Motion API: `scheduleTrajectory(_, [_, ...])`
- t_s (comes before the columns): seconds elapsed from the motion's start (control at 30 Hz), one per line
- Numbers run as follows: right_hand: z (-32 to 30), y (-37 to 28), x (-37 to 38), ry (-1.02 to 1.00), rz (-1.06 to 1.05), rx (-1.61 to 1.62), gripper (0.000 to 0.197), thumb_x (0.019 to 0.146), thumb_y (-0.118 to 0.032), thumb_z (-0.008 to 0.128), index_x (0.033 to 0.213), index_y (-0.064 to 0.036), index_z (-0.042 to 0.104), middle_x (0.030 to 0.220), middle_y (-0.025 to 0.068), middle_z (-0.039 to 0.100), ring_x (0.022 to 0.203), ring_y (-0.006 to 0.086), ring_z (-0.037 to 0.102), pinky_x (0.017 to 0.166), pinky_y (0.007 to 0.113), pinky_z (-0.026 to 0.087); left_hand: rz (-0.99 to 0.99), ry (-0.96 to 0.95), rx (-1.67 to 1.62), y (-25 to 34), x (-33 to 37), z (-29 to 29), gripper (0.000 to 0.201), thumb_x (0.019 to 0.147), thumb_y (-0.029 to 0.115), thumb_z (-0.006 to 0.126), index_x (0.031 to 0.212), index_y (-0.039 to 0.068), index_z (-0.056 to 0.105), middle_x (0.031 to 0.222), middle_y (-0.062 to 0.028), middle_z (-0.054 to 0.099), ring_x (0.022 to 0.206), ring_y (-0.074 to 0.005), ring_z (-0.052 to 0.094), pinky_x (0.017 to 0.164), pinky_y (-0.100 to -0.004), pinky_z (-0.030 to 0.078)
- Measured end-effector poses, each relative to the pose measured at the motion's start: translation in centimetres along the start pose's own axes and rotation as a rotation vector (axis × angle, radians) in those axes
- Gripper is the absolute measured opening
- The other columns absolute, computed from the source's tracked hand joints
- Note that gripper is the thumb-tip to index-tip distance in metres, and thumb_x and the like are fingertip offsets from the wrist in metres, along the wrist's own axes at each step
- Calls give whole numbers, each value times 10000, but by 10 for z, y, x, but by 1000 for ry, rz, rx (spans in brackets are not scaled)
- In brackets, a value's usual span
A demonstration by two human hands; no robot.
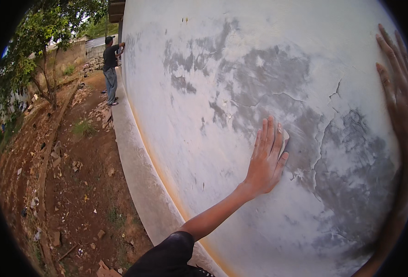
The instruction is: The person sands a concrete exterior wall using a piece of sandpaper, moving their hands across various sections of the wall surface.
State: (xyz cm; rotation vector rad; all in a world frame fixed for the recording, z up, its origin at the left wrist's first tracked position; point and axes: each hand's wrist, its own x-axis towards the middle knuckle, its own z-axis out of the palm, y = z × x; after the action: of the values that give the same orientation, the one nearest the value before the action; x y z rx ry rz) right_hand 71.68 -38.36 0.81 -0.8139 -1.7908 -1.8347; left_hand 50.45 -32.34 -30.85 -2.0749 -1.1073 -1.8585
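My left hand [267,164] presses flat against a white wall [190,138] that has grey worn patches and cracks. Its fingers point upward, and under them is a thin pale flat piece [284,139], held between hand and wall. Only that piece's edge shows, so its kind is hard to tell. At the right rim, my right hand [397,76] rests higher on the wall, fingers stretched out and slightly apart, with nothing visible in it. A long crack [321,143] runs down through the grey area between the hands.
A concrete ledge [141,189] with an orange-stained edge runs along the wall's foot. Beyond it lies sloping brown soil [102,184] with stones and litter. Farther along, another person [110,69] in dark clothes stands with hands at the wall. A tree [47,60] grows at left.
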Motion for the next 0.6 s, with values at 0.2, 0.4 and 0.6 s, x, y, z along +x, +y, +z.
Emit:
scheduleTrajectory(0.2, [1, -4, -6, -44, -7, 31, 575, 1040, -523, 443, 1478, -156, 511, 1612, 110, 386, 1510, 418, 267, 1232, 615, 174, 115, -95, 39, 4, -14, 2, 694, 1023, 173, 489, 1615, 6, 167, 1686, -245, 76, 1561, -427, 56, 1234, -561, 110])
scheduleTrajectory(0.4, [7, -1, -1, -3, 18, -10, 533, 1037, -507, 454, 1502, -247, 483, 1617, 35, 380, 1515, 339, 262, 1250, 578, 146, 81, 141, 83, 3, 66, -15, 619, 1089, 252, 347, 1621, 15, 136, 1693, -221, 53, 1565, -408, 26, 1246, -557, 70])
scheduleTrajectory(0.6, [-4, -13, -7, 79, 57, -61, 441, 1038, -417, 482, 1463, -299, 501, 1600, -32, 398, 1519, 175, 293, 1284, 492, 137, 71, 185, 96, -5, 108, -40, 610, 1097, 265, 330, 1612, -4, 145, 1695, -207, 59, 1569, -383, 23, 1260, -514, 77])
